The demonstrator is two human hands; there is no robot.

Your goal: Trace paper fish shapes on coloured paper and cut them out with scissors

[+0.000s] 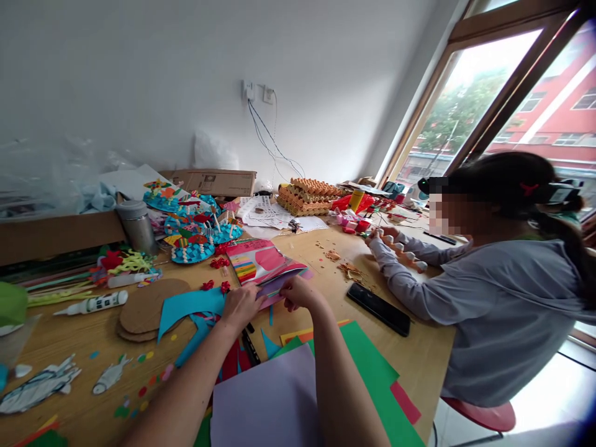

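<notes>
A pack of coloured paper [254, 259] with a pink cover lies in the middle of the table, its near end opened to show purple sheets [274, 288]. My left hand [242, 307] grips the near left corner of the pack, fingers closed. On the right, my right hand [298, 293] is closed in a pinch at the edge of the purple sheets; its fingertips are partly hidden. Below my forearms rests a pale lilac sheet [265, 397] over green paper [367, 354]. Blue paper cut-offs [193, 305] lie beside my left hand.
Cardboard discs [149, 307], a glue bottle [95, 303] and paper fish [41, 385] are at left. Blue decorated crafts [193, 248] and a metal flask [135, 223] stand behind. Egg trays [307, 195] sit farther back. A phone [378, 308] lies near a seated person [493, 292] at right.
</notes>
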